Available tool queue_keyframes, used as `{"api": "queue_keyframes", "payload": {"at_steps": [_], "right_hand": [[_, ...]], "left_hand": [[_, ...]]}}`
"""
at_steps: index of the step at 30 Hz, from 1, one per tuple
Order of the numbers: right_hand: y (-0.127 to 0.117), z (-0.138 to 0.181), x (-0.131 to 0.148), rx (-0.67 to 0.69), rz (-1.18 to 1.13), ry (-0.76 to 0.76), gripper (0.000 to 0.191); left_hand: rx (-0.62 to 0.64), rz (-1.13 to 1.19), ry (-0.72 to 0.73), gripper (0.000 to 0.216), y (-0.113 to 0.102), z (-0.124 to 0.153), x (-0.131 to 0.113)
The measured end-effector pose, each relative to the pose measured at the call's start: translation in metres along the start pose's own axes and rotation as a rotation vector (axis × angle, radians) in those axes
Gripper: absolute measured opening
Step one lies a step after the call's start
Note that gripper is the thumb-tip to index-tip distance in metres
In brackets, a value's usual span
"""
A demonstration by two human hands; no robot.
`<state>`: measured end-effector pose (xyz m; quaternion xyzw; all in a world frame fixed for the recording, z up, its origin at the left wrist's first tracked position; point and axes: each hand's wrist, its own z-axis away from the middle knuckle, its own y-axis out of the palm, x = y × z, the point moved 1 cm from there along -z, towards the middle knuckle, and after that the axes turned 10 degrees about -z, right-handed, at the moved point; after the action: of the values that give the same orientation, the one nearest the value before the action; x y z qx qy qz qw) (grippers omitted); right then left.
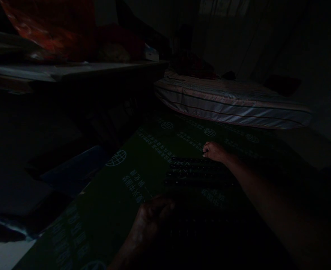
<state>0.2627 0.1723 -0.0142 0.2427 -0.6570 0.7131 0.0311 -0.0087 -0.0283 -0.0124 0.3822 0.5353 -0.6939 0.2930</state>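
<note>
Where Light Is Poor: Handling Risks and Containers

Because the room is dim, the dark strips must be located mainly by the pale specks along them. They lie in roughly parallel rows on a green board printed with pale globe marks. Four rows can be distinguished between the hands; fainter specks show in the shadow nearer the body.

Right hand: positioned at the farthest row, fingers curled inward and drawn together. Whether the fingertips pinch anything cannot be determined.

Left hand: low over the board, at the near left side of the four rows, fingers bent. Shadow covers the fingertips; their grip, if any, cannot be told.

Risks: A strip could be knocked out of line if the right forearm, which crosses over the rows, dips too low. Poor light could cause the fingers to miss a strip or catch two neighbours at once. A sideways sweep of the left hand could push one row into the next.

Containers: An orange bag rests on the side table; its contents cannot be identified. A small box sits near the far end of that table, its inside not visible. Below, a blue object may be a tub, but is too dark to confirm.
</note>
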Motion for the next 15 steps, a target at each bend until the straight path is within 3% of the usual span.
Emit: {"api": "queue_keyframes", "payload": {"at_steps": [7, 15], "right_hand": [[-0.014, 0.02, 0.01, -0.096, -0.119, -0.094, 0.006], [-0.004, 0.117, 0.04, -0.127, -0.378, -0.225, 0.007]], "left_hand": [[-0.002, 0.019, 0.024, 0.028, 0.001, 0.0, -0.001], [-0.071, 0.106, 0.029, 0.024, 0.007, 0.0, -0.001]]}}
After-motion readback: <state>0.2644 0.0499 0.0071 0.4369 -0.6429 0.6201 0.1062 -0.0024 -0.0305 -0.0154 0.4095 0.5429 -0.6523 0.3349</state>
